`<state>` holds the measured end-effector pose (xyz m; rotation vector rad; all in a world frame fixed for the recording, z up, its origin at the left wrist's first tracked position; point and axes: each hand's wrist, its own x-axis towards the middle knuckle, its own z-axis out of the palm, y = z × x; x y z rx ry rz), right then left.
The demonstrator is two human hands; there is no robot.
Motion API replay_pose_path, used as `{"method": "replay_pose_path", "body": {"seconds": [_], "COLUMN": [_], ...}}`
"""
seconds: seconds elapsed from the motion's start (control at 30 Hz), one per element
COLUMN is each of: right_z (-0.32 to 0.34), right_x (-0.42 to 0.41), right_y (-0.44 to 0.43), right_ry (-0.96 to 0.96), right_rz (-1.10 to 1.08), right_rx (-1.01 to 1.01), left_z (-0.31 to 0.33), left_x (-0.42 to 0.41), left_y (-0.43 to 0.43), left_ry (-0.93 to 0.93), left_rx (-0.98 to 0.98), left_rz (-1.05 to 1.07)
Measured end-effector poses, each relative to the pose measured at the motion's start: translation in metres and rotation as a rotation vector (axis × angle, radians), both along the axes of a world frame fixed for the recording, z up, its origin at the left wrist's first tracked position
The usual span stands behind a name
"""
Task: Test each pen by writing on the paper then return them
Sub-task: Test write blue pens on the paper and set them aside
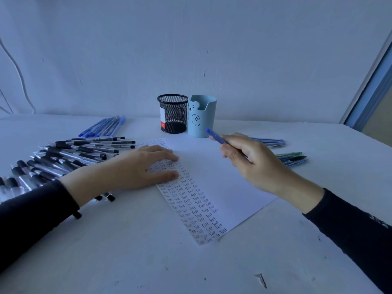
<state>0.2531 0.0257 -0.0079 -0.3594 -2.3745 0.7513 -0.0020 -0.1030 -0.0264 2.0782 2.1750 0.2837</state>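
The fingers (232, 153) of the right hand (256, 166) are curling round a blue pen (216, 138), pinching its barrel. The pen's free end is pointing up and away towards the pale blue bear cup (201, 118). It is hanging clear above the paper (224, 166) and not touching it; I cannot tell which end is the tip.

The left hand (135, 169) is lying flat with straight fingers (169, 156), pressing down the written side of the sheet, where rows of "Test" are running along the left strip.

To my eye the pen is going to handle as a light, stiff stick of smooth plastic, and a gentle pinch low on the barrel, near the tip, should be enough for writing. Being round, it is likely to roll when laid back down.

Further out, a heap of black pens (74, 154) is spreading over the bench (127, 255) beside the left wrist. A smaller row of blue pens (104, 126) is lying beyond it. A black mesh cup (172, 113) is standing just beside the bear cup, and a few blue and green pens (290, 158) are lying past the right hand.
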Motion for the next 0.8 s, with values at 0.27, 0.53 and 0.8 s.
{"method": "replay_pose_path", "body": {"seconds": [0.27, 0.53, 0.8], "right_z": [-0.015, -0.024, 0.031], "right_x": [-0.003, -0.005, 0.043], "right_y": [0.003, 0.004, 0.055], "right_ry": [-0.185, -0.448, -0.668], "right_rz": [0.064, 0.062, -0.244], "right_rx": [0.093, 0.286, 0.043], "left_z": [0.005, 0.001, 0.004], "left_x": [0.005, -0.003, 0.025], "left_y": [-0.003, -0.002, 0.002], "left_ry": [0.058, 0.05, -0.166], "left_rx": [0.031, 0.077, 0.342], "left_rz": [0.078, 0.112, -0.034]}}
